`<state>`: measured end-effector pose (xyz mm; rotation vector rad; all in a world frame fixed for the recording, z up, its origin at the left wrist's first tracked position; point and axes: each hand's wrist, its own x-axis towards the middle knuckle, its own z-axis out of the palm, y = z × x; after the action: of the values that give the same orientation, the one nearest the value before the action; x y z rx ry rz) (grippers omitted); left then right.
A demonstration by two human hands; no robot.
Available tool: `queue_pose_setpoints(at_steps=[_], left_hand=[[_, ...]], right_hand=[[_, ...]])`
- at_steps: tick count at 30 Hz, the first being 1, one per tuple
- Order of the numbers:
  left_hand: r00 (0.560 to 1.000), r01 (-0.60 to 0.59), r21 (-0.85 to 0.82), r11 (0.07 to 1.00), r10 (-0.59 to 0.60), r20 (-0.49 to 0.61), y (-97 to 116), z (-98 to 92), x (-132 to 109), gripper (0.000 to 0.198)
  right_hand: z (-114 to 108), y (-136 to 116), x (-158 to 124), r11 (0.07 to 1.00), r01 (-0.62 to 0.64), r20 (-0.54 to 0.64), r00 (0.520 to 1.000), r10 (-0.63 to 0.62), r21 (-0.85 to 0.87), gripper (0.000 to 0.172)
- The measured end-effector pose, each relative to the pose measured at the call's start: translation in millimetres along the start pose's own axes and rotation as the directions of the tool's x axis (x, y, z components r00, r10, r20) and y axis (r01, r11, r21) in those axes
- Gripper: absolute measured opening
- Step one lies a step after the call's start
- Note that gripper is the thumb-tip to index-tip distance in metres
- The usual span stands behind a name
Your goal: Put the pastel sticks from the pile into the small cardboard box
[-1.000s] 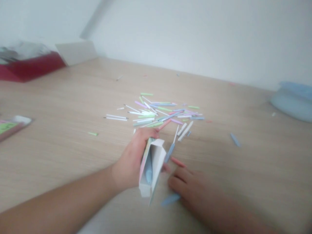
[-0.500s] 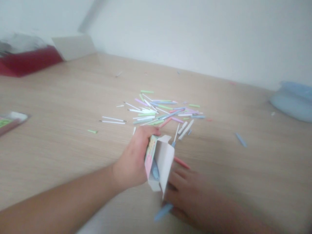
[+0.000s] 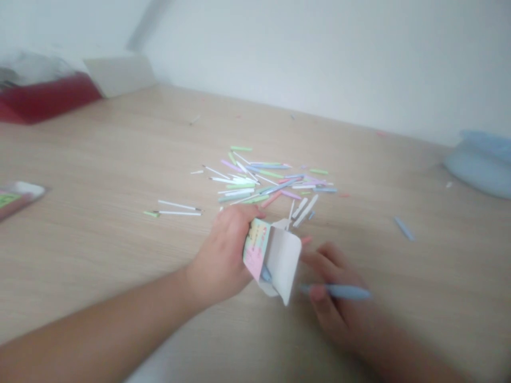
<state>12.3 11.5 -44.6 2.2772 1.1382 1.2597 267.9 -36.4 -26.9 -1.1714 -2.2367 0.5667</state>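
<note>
My left hand is wrapped round a small open paper box, white inside with a pastel printed side, held tilted just above the wooden table. A blue piece shows inside the box. My right hand pinches a blue pen-like stick just right of the box's open flap. Beyond both hands lies a scattered pile of several pastel and white sticks.
A red box and a white carton stand at the far left by the wall. A light blue container sits at the right edge. A flat packet lies at the left edge. A loose blue stick lies to the right.
My right hand lifted the blue stick off the table and now holds it level beside the box. My left hand tilted the box further to the right.
</note>
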Motion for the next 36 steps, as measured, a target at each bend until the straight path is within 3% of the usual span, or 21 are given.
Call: queue_pose_setpoints(at_steps=[5, 10, 15, 18, 21, 23, 28, 31, 33, 36], left_hand=[[0.99, -0.138, 0.148, 0.979, 0.13, 0.059, 4, -2.7, 4, 0.047], [0.987, -0.126, 0.271, 0.954, 0.092, 0.134, 9, -2.7, 3, 0.045], [0.981, -0.126, 0.349, 0.928, 0.064, 0.185, 10, -1.6, 1, 0.048], [0.975, -0.127, 0.383, 0.915, 0.045, 0.216, 9, -1.7, 0, 0.051], [0.97, -0.122, 0.378, 0.918, 0.03, 0.241, 9, -2.0, 0, 0.053], [0.969, -0.114, 0.37, 0.922, 0.02, 0.248, 10, -1.8, 0, 0.052], [0.963, -0.097, 0.376, 0.922, -0.01, 0.271, 10, -0.6, 0, 0.052], [0.96, -0.089, 0.379, 0.921, -0.023, 0.279, 8, -0.2, -1, 0.059], [0.959, -0.081, 0.388, 0.918, -0.034, 0.281, 7, 0.0, -1, 0.063], [0.963, -0.053, 0.398, 0.916, -0.059, 0.264, 7, 0.5, 0, 0.062]], right_hand=[[-10, -6, -14, 0.989, -0.048, -0.253, 0.964, 0.082, 0.14, 0.009], [-26, -27, -17, 0.929, 0.168, -0.381, 0.924, -0.032, 0.33, 0.017], [-38, -33, -30, 0.98, 0.149, -0.303, 0.947, -0.104, 0.128, 0.027], [-38, -34, -34, 0.976, 0.218, -0.287, 0.936, -0.206, 0.009, 0.03], [-33, -38, -24, 0.956, 0.278, -0.185, 0.938, -0.292, -0.097, 0.026], [-28, -38, -13, 0.959, 0.248, -0.166, 0.949, -0.269, -0.137, 0.023], [-21, -29, -6, 0.995, 0.084, -0.097, 0.991, -0.089, -0.054, 0.024], [-20, -22, -15, 0.995, 0.022, -0.055, 0.998, -0.016, 0.096, 0.05], [-20, -20, -18, 0.976, 0.05, -0.106, 0.994, -0.027, 0.214, 0.063], [-21, -19, -18, 0.978, 0.105, -0.233, 0.971, -0.062, 0.179, 0.051]])
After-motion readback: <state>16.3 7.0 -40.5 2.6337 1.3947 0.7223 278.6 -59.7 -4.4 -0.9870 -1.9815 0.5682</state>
